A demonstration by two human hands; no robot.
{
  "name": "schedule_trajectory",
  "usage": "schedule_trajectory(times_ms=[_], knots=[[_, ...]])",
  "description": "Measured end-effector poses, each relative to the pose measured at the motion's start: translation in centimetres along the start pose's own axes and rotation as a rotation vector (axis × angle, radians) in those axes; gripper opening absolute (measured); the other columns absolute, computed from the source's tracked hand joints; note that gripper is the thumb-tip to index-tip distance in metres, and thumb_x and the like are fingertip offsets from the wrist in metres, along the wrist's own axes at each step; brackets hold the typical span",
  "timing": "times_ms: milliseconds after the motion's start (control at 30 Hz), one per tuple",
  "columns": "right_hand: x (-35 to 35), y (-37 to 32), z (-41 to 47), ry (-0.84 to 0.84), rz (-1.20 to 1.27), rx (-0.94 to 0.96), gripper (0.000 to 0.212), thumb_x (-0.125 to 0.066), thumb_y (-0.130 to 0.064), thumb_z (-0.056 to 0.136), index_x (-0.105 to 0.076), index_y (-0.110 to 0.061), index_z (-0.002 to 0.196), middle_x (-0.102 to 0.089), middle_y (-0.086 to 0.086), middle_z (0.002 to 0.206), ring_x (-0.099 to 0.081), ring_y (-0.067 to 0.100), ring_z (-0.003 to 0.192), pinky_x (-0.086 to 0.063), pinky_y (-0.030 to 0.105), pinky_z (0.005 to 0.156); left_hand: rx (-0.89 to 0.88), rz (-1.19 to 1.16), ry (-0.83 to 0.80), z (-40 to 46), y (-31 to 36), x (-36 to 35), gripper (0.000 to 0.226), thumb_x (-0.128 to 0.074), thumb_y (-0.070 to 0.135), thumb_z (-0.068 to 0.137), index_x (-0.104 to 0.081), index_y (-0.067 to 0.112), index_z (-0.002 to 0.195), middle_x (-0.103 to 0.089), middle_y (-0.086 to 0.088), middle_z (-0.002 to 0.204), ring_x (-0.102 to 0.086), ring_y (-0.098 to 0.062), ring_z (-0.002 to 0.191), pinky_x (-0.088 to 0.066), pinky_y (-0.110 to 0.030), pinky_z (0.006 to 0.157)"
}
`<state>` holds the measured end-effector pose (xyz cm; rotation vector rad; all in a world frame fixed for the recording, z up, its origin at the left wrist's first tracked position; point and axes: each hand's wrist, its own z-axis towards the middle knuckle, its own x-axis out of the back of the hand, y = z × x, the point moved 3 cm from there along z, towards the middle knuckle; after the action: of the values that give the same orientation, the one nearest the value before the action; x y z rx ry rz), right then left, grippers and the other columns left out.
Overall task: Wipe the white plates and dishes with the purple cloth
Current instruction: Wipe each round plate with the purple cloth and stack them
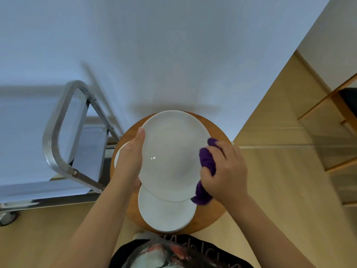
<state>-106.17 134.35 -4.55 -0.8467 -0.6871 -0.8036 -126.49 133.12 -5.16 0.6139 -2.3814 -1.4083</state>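
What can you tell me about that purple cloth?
The purple cloth is a soft, deep violet fabric, bunched into a crumpled wad. The right hand grips it, fingers curled round it, pressing it against the right edge of the large white plate. One end pokes out above the fingers; the other hangs below the hand.

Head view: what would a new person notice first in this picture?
First the big white plate in the middle, held above a round wooden table; the left hand grips its left edge. At its right edge, the right hand holds a bunched purple cloth against the rim. Below it, a smaller white plate lies on the table, and a metal cart stands at the left.
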Motion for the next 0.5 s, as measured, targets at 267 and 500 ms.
schedule_trajectory(times_ms=[267,500], knots=[[-1.8,-0.6,3.7,-0.015,-0.093,0.224,0.053,-0.070,-0.010,0.077,-0.054,0.009,0.124,-0.055,0.028,0.127,-0.055,0.044,0.114,-0.045,0.049,0.096,-0.219,0.256,-0.116,-1.3,1.5,0.0,0.057,-0.044,0.059,0.089,-0.064,0.006,0.088,-0.066,-0.015,0.078,-0.060,-0.022,0.069,-0.048,-0.026,0.056],[-3.7,3.1,-0.2,-0.284,0.400,-0.355,0.061,-0.056,-0.030,0.070,-0.051,-0.015,0.130,-0.052,-0.010,0.116,-0.049,0.011,0.103,-0.039,0.007,0.076,-0.206,0.008,-0.039,-0.2,0.6,1.9,0.034,-0.047,0.052,0.091,-0.064,0.023,0.085,-0.065,0.014,0.052,-0.061,0.002,0.045,-0.040,-0.010,0.034]])
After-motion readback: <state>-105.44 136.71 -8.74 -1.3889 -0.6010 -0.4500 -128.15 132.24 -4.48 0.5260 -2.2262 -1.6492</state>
